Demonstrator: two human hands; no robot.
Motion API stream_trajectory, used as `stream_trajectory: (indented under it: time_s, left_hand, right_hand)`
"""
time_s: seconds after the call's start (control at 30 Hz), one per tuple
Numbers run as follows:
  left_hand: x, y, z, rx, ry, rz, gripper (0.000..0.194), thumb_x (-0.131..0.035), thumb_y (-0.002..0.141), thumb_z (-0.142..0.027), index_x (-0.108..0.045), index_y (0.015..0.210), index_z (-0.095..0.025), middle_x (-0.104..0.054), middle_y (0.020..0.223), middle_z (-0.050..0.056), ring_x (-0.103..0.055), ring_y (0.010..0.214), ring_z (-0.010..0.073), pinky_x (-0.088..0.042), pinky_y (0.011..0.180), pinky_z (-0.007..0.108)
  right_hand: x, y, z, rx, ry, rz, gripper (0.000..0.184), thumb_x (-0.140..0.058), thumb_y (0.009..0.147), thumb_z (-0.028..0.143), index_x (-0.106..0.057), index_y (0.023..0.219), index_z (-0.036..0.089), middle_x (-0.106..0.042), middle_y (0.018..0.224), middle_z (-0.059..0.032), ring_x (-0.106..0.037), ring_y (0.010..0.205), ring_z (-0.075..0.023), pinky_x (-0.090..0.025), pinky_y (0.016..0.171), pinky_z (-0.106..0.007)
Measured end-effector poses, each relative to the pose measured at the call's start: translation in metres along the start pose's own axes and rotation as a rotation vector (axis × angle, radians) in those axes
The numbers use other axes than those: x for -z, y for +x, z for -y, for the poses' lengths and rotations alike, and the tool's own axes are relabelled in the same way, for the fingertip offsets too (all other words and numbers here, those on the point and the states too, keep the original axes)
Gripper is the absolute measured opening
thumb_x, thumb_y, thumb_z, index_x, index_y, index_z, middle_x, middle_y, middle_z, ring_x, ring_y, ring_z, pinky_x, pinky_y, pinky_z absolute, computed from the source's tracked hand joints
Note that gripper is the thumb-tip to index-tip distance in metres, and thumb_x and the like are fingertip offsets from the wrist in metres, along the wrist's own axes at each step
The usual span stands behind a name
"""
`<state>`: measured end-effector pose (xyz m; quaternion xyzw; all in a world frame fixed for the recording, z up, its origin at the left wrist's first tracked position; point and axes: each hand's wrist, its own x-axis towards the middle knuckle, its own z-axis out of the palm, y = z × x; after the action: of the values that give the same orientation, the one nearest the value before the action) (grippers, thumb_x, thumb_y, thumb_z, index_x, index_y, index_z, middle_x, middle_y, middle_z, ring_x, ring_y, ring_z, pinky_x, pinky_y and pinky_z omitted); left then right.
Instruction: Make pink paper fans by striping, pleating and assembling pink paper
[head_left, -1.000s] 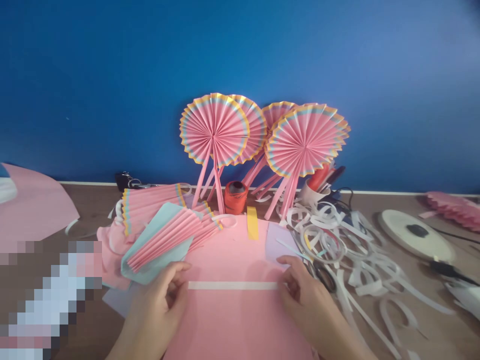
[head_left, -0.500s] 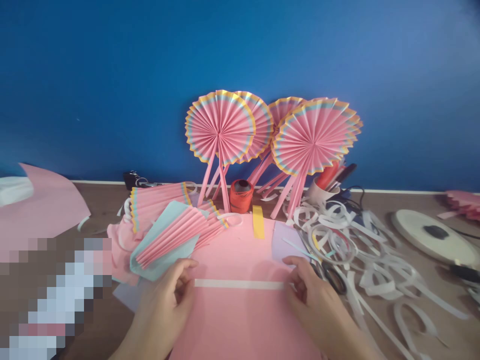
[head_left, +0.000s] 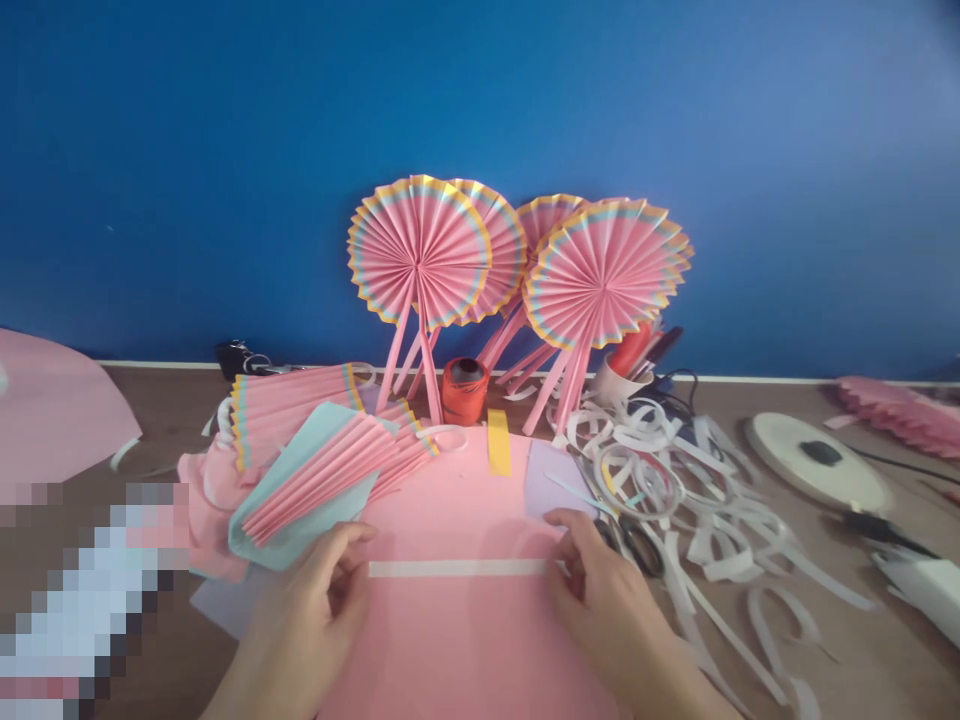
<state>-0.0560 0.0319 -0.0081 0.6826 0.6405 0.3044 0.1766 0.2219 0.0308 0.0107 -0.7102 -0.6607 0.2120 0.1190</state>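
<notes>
A narrow white strip point(head_left: 457, 568) runs straight across a large pink paper sheet point(head_left: 450, 640). My left hand point(head_left: 330, 580) pinches its left end between curled fingers and thumb. At the other end, my right hand point(head_left: 592, 570) grips it in the same way, the fingertips partly hidden. Whether the strip lies flat on the sheet or just above it I cannot tell. Close to my left hand are a light blue paper piece point(head_left: 255, 525) and a pleated pink paper point(head_left: 322, 480). Scissors point(head_left: 641, 545) lie just beyond my right hand.
Round pleated pink fans point(head_left: 420, 250) lean against the blue wall. An orange spool point(head_left: 465, 392), a yellow strip point(head_left: 499, 442) and a cup of pens point(head_left: 622, 380) stand or lie before them. Curled white strips point(head_left: 727, 540) cover the right side, beside a cream round lid-like object point(head_left: 787, 470).
The whole view has turned slightly right, so everything sits further left in the picture. Both hands keep the same grip on the white strip.
</notes>
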Motion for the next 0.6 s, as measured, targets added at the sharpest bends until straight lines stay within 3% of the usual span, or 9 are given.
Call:
stream_trajectory:
  time_s: [0.37, 0.6]
  left_hand:
    - [-0.0025, -0.0007, 0.0013, -0.024, 0.021, -0.013, 0.022, -0.044, 0.076, -0.028, -0.059, 0.091, -0.025, -0.064, 0.065, -0.001, -0.063, 0.056, 0.0161, -0.049, 0.051, 0.023]
    - [0.0003, -0.0012, -0.0014, -0.029, 0.047, -0.004, 0.021, -0.043, 0.078, -0.027, -0.058, 0.093, -0.025, -0.064, 0.065, -0.002, -0.063, 0.057, 0.0158, -0.048, 0.052, 0.022]
  right_hand:
    - [-0.0036, -0.0032, 0.0046, 0.020, -0.090, -0.050, 0.043, -0.038, 0.072, 0.014, -0.046, 0.113, 0.021, -0.064, 0.074, -0.0013, -0.061, 0.062, -0.0193, -0.038, 0.060, -0.027]
    - [-0.0013, -0.0022, -0.0011, 0.042, -0.030, 0.015, 0.040, -0.036, 0.076, 0.015, -0.044, 0.115, 0.022, -0.064, 0.075, -0.0010, -0.061, 0.062, -0.0185, -0.040, 0.061, -0.027]
